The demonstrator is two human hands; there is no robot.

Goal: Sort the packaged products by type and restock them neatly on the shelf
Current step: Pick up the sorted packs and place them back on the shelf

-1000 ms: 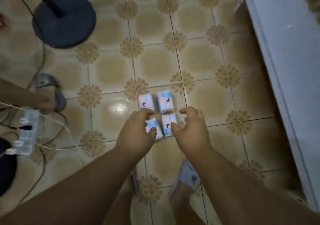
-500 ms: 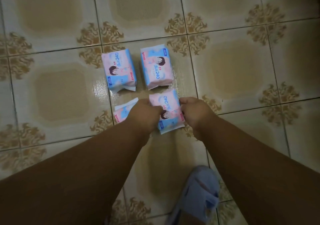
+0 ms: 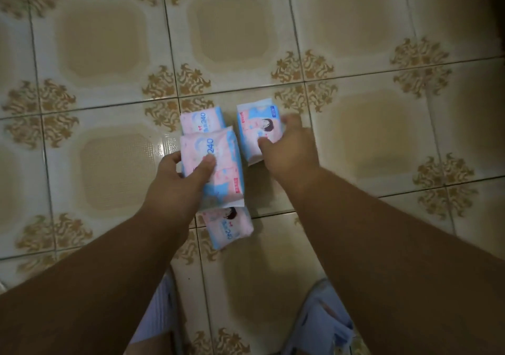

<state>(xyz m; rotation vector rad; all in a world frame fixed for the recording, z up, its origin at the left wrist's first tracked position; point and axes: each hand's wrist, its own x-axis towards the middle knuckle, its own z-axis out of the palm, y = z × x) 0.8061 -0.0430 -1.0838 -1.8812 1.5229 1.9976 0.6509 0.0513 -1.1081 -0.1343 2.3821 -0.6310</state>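
I'm looking straight down at a tiled floor (image 3: 109, 54) with four pink-and-blue "240" sanitary pad packs on it, all the same print as far as I can read.

Left hand (image 3: 175, 188) has its grip closed on one pack (image 3: 211, 163) — thumb on the printed face, fingers curled round its left edge. That pack looks lifted and overlaps the far-left pack (image 3: 202, 118) behind it and the near pack (image 3: 229, 225) below it. Its long axis runs away from me, tilted slightly.

Right hand (image 3: 289, 147) is on the far-right pack (image 3: 257, 129): thumb pressing its face, fingers wrapping the right edge. I read that as a pinch, but the hand is motion-blurred, so whether the pack has left the floor I can't tell. Long axis also runs away from me, parallel to the left-hand pack, with a narrow gap between them.

What matters next: the near pack lies straight under the left wrist, closest to me, and the far-left one sits just beyond the held pack. Both are on the left hand's side, and both hands are occupied — my guess is stacking comes first.

Hidden: most of the far-left pack and the near pack's top edge are covered. No shelf in view. Slippers (image 3: 322, 324) are cut off at the bottom edge.
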